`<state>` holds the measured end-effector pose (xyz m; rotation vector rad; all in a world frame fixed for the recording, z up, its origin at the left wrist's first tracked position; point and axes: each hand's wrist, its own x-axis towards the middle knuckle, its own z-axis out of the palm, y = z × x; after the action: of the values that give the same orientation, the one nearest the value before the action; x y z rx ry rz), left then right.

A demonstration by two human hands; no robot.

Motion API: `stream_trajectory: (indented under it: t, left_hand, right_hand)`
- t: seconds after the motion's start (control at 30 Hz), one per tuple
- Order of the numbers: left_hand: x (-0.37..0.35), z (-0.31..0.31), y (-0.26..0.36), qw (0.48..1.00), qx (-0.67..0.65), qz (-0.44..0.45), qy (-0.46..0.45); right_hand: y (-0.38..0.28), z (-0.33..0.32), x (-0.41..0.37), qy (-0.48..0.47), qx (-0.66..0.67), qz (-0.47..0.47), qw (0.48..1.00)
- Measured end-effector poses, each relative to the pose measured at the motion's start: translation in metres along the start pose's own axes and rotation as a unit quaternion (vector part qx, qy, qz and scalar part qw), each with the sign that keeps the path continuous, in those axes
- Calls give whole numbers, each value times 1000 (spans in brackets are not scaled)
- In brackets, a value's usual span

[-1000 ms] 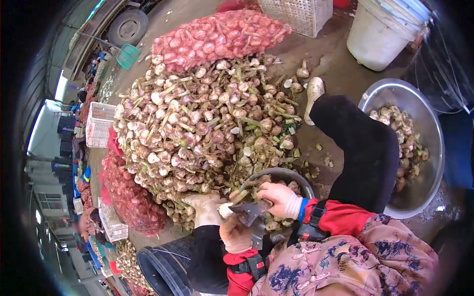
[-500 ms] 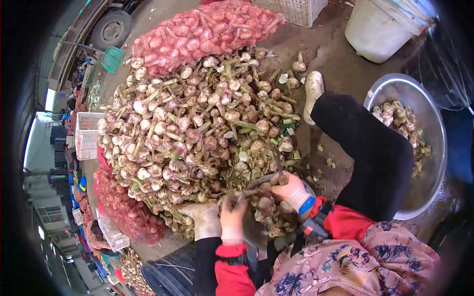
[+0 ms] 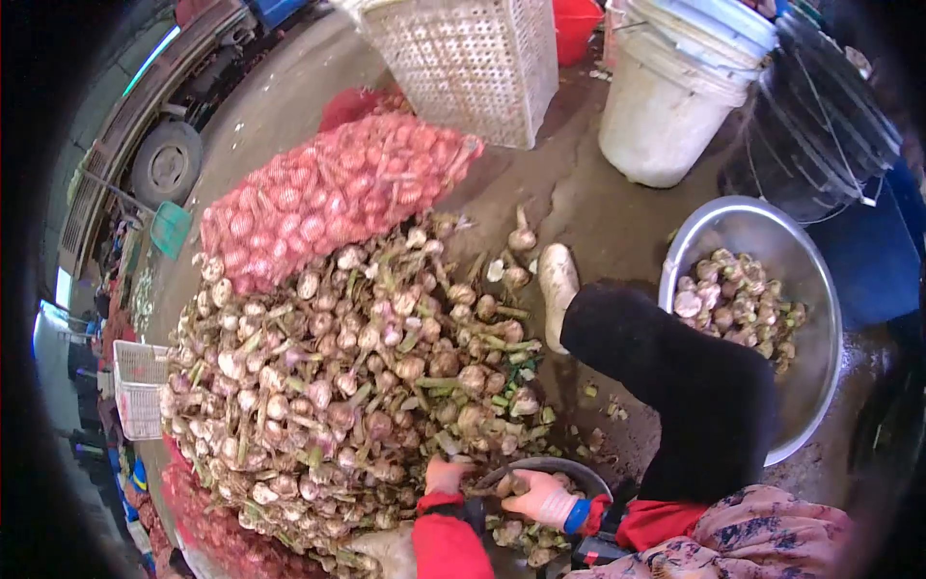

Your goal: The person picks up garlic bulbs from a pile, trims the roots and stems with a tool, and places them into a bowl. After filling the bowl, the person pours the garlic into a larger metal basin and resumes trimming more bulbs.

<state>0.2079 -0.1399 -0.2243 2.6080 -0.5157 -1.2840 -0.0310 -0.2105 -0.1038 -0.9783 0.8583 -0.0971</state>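
A large heap of garlic bulbs [image 3: 328, 386] with stems lies in front of me. My left hand [image 3: 447, 475], in a light glove with dirty fingers, is at the near edge of the heap. Its fingers curl in among the garlic, and I cannot tell what they hold. Just to the right, my right hand [image 3: 542, 499], gloved with a blue band at the wrist, closes around a dark narrow tool [image 3: 482, 489] pointing left. Below it sits a metal bowl [image 3: 579, 472] with garlic bulbs [image 3: 526, 540] in it, partly hidden by my hands and sleeves.
A wide metal basin [image 3: 830, 386] holding trimmed garlic stands right of my leg. Beyond the heap lie a full red mesh sack [image 3: 328, 193] and a white plastic crate [image 3: 473, 68]. White buckets [image 3: 666, 116] and black buckets [image 3: 810, 125] stand at the back right.
My view has swung, so the scene sits lower and further left. My left hand has gone from beside the right hand over the bowl to the heap's edge. The tool in my right hand has tipped leftward.
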Motion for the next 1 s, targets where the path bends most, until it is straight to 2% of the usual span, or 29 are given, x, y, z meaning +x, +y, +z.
stream_trajectory:
  t: [0.07,0.1,0.13,0.2,0.27,0.33,0.4,0.43,0.47,0.5,0.53,0.57,0.6,0.63,0.67,0.7,0.73,0.77,0.8,0.87,0.9,0.93,1.0]
  left_hand:
    - [5,5,-25,970,-193,105,104]
    - [-54,-20,25,929,-340,134,47]
    - [-61,-21,22,910,-388,122,78]
    - [-119,-38,47,852,-488,176,79]
    - [-151,-39,51,823,-501,252,87]
    - [-196,-41,56,818,-546,180,-11]
    - [-251,-25,88,834,-513,196,45]
    - [-176,-1,1,896,-370,243,26]
    - [-188,3,5,896,-370,245,28]
    - [-212,9,16,898,-385,211,6]
    - [-237,14,29,899,-401,175,-17]
    - [-259,12,43,904,-374,207,5]
    - [-262,12,40,935,-262,230,65]
    - [-274,4,47,958,-196,194,76]
    - [-287,-5,57,976,-132,150,86]
    - [-292,-7,56,970,-135,174,107]
    - [-291,-6,50,962,-135,197,129]
    - [-288,-1,40,936,-238,222,133]
    - [-285,5,29,897,-335,250,141]
    - [-286,8,16,851,-419,267,170]
    - [-276,8,-2,857,-396,289,156]
    - [-276,9,-13,859,-396,282,163]
    - [-281,8,-24,889,-286,299,196]
  right_hand:
    - [1,1,-3,16,-20,-11,1000]
    - [-1,1,-5,26,-38,-18,999]
    - [-3,3,-6,29,-39,-25,998]
    - [-6,6,-10,27,-15,-106,994]
    - [-1,8,-12,40,-36,-148,987]
    - [-16,11,-25,61,-62,-290,953]
    - [-25,8,-34,29,-48,-301,952]
    - [-28,5,-37,2,-70,-287,955]
    - [-32,2,-41,-25,-92,-271,958]
    - [-40,-3,-46,-27,-92,-272,958]
    - [-52,-10,-53,-65,-30,-166,984]
    - [-62,-14,-60,-105,32,-55,992]
    - [-62,-12,-67,-146,92,63,983]
    - [-32,-7,-50,-170,69,-3,983]
    - [-47,-7,-67,-161,23,-50,985]
    - [-26,-5,-54,-205,68,-100,971]
    - [-22,-5,-50,-199,16,-67,978]
    - [-42,-9,-63,-210,-20,-32,977]
    - [-37,-6,-64,-199,15,-75,977]
    - [-27,-3,-62,-182,49,-148,971]
    - [-26,-9,-63,-131,-116,-227,958]
    - [-34,-12,-68,-74,-275,-301,910]
    - [-42,-10,-81,-107,-327,-283,895]
